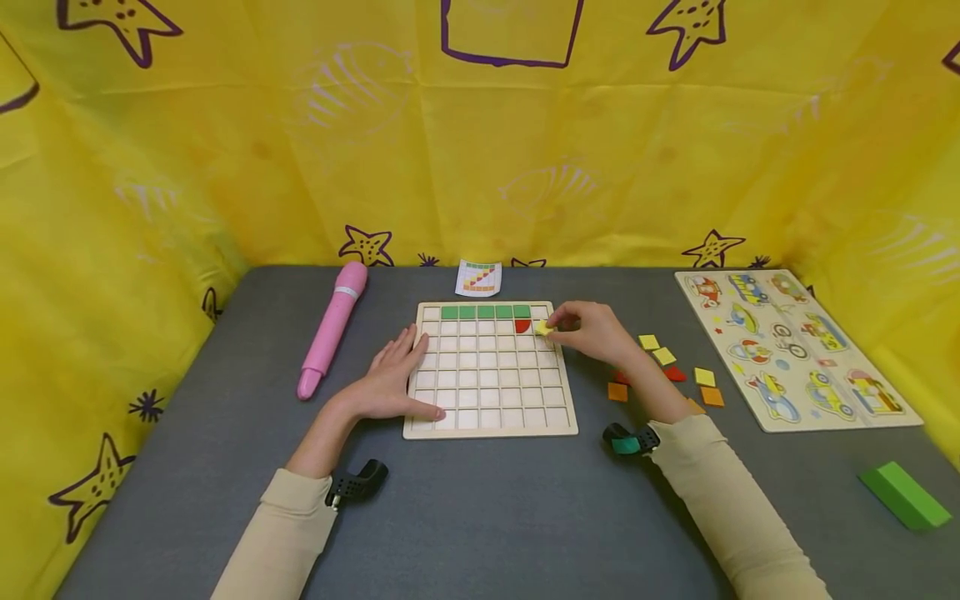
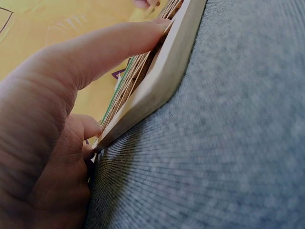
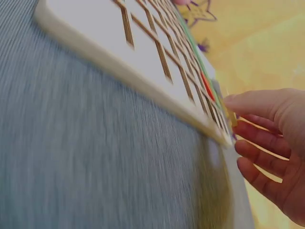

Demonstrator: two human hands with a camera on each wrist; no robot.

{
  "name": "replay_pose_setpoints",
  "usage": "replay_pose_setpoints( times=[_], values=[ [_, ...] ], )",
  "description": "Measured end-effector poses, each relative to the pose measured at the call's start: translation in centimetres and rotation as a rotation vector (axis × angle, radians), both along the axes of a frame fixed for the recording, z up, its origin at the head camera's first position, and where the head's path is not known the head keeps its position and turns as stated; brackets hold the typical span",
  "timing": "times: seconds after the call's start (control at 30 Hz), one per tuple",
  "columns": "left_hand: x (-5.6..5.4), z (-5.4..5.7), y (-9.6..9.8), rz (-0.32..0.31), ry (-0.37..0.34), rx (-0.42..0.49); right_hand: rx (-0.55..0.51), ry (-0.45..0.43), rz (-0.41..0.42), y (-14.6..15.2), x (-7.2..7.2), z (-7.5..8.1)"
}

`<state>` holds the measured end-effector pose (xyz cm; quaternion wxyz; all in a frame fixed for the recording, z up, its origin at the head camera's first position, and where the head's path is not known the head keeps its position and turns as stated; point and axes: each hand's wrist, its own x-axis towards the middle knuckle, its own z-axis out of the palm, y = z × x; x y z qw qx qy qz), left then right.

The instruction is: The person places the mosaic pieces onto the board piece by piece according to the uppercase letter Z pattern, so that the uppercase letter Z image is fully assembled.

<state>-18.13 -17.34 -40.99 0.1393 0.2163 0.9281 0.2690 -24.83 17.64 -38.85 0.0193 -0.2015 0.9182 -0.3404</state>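
Note:
A pale wooden grid board lies flat on the table, with a row of green square tiles along its far side. Below the row's right end sits a red tile with one rounded side. My right hand pinches a yellow square tile between thumb and fingertips, over the board's right edge beside the red tile. In the right wrist view the yellow tile shows edge-on at the fingertips. My left hand rests on the board's left side with fingers spread, the thumb on its near left corner area.
Loose yellow tiles, orange tiles and red tiles lie around my right forearm. A small pattern card sits behind the board. A pink microphone-shaped object lies left; a vehicle puzzle board and a green block lie right.

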Motion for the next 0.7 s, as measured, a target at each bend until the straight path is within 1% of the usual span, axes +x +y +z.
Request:
replay_pose_setpoints(
  times=[0.2, 0.3, 0.5, 0.7],
  values=[
    [0.1, 0.1, 0.0, 0.000, 0.006, 0.007, -0.017, 0.026, 0.105, -2.7, -0.6, 0.0],
    [0.2, 0.0, 0.0, -0.001, 0.008, 0.008, -0.004, 0.042, 0.146, -3.7, -0.9, -0.1],
    [0.2, 0.0, 0.0, -0.001, 0.013, 0.010, 0.026, 0.115, 0.196, -4.9, -1.5, -0.5],
    [0.1, 0.0, 0.0, -0.001, 0.024, 0.002, -0.011, 0.151, 0.236, -5.2, -1.5, -0.7]
  ],
)
